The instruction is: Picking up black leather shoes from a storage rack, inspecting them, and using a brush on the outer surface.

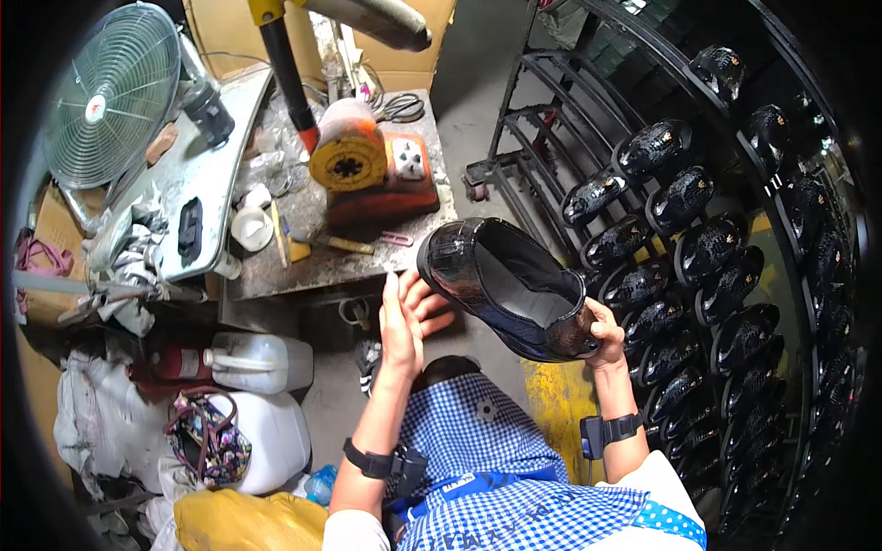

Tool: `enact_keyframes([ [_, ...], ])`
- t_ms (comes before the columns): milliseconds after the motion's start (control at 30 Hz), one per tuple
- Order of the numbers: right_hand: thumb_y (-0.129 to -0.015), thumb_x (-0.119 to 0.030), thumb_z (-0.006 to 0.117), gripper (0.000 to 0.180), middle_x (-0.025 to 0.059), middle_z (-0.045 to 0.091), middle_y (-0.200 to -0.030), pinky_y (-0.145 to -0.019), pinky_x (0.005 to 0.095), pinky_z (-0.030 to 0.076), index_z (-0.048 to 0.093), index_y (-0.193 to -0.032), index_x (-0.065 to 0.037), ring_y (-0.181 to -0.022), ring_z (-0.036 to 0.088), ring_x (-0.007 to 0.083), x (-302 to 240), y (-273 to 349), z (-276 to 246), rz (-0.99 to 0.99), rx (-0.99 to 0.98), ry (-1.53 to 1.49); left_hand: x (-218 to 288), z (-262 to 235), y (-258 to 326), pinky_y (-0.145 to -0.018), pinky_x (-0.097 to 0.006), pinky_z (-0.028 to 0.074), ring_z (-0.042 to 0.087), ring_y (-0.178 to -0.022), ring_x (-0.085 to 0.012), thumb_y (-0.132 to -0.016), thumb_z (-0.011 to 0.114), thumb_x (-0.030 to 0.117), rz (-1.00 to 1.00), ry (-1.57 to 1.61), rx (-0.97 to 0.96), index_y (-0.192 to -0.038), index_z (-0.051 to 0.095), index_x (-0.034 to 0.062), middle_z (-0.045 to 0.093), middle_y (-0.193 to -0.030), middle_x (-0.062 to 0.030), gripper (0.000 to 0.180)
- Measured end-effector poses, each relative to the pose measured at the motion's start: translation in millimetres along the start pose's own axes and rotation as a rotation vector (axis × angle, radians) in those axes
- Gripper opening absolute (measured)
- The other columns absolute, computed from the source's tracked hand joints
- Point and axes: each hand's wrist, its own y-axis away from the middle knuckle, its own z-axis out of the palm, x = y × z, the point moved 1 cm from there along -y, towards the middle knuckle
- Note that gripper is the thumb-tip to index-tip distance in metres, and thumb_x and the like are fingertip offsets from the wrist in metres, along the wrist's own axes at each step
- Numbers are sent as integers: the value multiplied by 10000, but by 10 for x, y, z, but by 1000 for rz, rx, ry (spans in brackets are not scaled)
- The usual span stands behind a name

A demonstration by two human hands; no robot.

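The right hand (602, 332) grips the heel end of a glossy black shoe (503, 285), fingers curled around it, holding it in the air above the person's lap with its opening turned up and its toe pointing toward the tabletop (317, 257). The left hand (407, 317) is spread flat and upright, fingers straight, its fingertips touching the shoe's side near the toe. An orange machine (367, 174) stands on the cluttered tabletop beyond, a fan (115, 92) sits to the left, and a rack (698, 239) of more black shoes fills the right.
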Motion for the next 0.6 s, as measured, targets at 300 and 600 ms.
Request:
enact_keyframes([
  [300, -634, -289, 659, 749, 193, 570, -1175, -949, 334, 436, 460, -1233, 115, -1048, 581, 250, -14, 100, 56, 127, -118, 63, 370, 43, 363, -823, -605, 465, 573, -1039, -349, -816, 332, 721, -503, 67, -294, -1306, 432, 117, 544, -1206, -161, 784],
  [600, -917, -483, 409, 519, 107, 571, -1128, -772, 326, 450, 507, -1206, -63, -967, 553, 193, 455, -21, 28, 28, 456, 44, 312, 132, -10, -881, -507, 409, 530, -1082, -236, -792, 339, 714, -174, 227, -15, -1243, 491, 233, 537, -1228, -22, 677],
])
